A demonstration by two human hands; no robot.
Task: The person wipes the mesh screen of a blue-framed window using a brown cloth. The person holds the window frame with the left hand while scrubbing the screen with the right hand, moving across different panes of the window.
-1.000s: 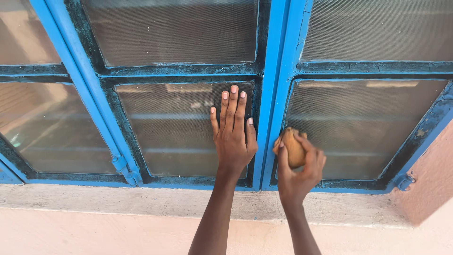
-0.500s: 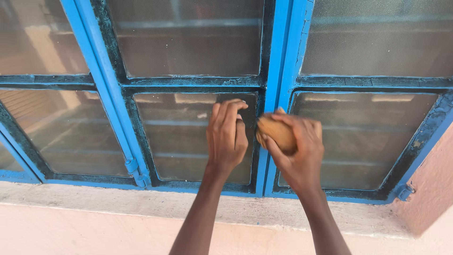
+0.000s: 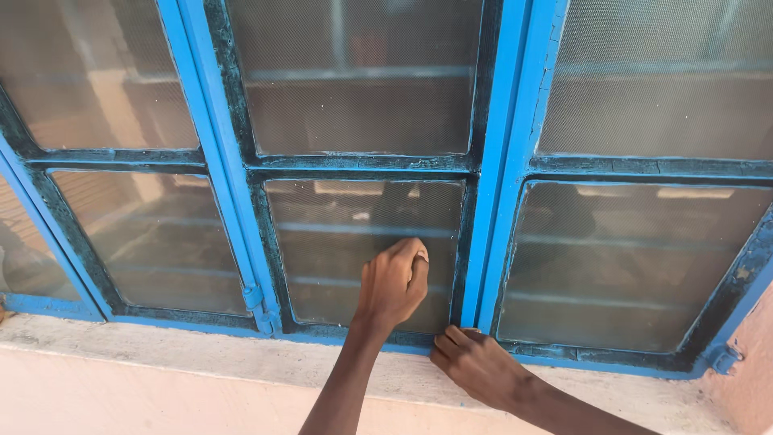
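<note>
Since the earlier frame, the right hand [image 3: 481,366] has been lowered from the upright of the blue window frame [image 3: 506,161] to its bottom rail, and the brown rounded object it carried is no longer seen. The left hand [image 3: 392,282] has been curled from a flatter pose into a loose fist.

From the head view, the left hand is held against the lower middle glass pane [image 3: 322,242], its fingers bent inward with the knuckles toward the glass; nothing can be made out inside it. The right hand is pressed low at the foot of the central upright, just where the frame meets the concrete sill [image 3: 161,354]. Its fingers are curled downward, and whether anything is gripped beneath them cannot be told. The two hands are kept near each other, not touching.
</note>
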